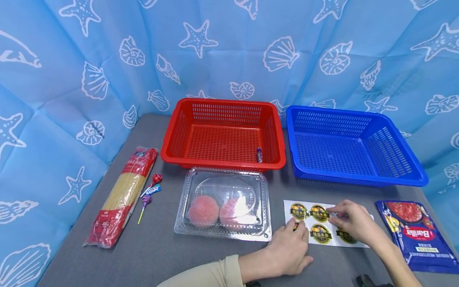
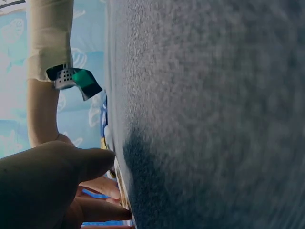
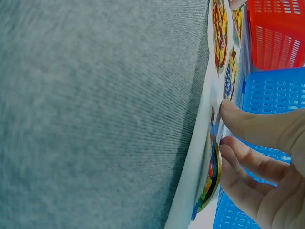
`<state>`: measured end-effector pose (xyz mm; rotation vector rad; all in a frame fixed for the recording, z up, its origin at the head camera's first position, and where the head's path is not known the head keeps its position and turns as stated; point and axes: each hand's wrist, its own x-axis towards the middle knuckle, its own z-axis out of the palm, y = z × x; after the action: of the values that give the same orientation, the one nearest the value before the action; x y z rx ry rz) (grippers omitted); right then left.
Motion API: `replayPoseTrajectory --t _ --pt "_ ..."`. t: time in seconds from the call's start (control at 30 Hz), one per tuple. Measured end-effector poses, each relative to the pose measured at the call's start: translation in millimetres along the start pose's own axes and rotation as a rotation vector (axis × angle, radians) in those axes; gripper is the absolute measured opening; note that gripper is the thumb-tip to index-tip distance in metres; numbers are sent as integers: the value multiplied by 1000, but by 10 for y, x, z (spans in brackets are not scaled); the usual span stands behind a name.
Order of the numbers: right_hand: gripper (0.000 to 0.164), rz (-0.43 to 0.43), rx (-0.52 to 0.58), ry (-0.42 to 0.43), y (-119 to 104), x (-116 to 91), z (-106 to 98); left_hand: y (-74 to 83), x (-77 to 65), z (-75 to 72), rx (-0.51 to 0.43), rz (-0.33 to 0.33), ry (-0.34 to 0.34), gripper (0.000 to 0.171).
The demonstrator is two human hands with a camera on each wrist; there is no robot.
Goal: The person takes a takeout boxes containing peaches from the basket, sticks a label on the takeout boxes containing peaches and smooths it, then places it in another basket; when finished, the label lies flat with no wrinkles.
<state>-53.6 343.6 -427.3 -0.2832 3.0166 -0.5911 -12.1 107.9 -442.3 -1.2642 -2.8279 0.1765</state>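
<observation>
A sheet of round stickers lies on the grey bench, in front of the blue basket, between the clear plastic box and the blue pouch. The left hand rests its fingertips on the sheet's left part, thumb spread out to the side; its grip is loose, pressing rather than pinching. The right hand has its tips at the sheet's right part, and in the right wrist view a gap shows between thumb and fingers, with nothing visibly caught between them.

The sheet looks glossy and thin, so it should be very light, floppy and inclined to slide unless pinned by its bare margin. A sticker is likely soft, tacky underneath and easily creased or torn; its rim seems the best place to take hold, lifted with a nail and then pinched lightly, keeping fingertips off most of the glue.
</observation>
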Motion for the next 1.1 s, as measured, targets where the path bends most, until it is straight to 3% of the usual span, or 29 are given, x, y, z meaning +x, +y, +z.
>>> replayPoseTrajectory --t 0.17,0.4,0.83,1.0,1.1 --pt "17 25 -20 -36 -24 29 -16 -15 21 -8 -14 1 -6 65" --pt "15 28 -77 -18 -39 30 -8 -34 38 -21 -10 1 -5 64" --pt "10 -95 -143 55 -53 -23 -8 -21 32 -19 29 18 -6 66" --pt "13 -172 -160 156 -47 -38 -7 -22 26 -17 37 19 -16 66" --pt "13 -175 -156 176 -57 -54 -33 -21 32 -17 40 26 -23 66"
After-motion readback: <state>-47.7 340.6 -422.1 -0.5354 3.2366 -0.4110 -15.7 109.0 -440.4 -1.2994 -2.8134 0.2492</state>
